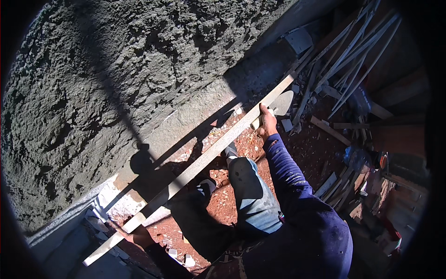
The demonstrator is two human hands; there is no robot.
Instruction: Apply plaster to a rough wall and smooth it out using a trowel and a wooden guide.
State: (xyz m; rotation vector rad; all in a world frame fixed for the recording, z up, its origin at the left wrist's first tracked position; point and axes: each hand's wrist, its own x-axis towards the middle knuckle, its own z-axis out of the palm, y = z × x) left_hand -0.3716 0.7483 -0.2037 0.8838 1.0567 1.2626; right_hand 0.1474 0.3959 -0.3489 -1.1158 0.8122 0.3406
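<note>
A long, pale, narrow straightedge board [209, 156] runs slantwise across the view, from lower left to upper right. My left hand [137, 238] is closed round its lower part, with some fingers hidden behind it. Further up, my right hand [267, 124] grips the board's edge with the thumb on top. That same hand also holds a trowel [283, 103], whose grey blade sticks out past the fingers on the board's right side. Beyond the board rises a wall coated in rough, lumpy grey mortar [121, 83]; the board stands apart from it, casting a dark shadow at its foot.
A concrete ledge [186, 118] lies along the wall's foot. Reddish soil [218, 204] strewn with chips is around my legs. Thin pale poles [360, 51] lean at the upper right, with wood scraps [331, 131] and a clear plastic bag [357, 158] below them.
</note>
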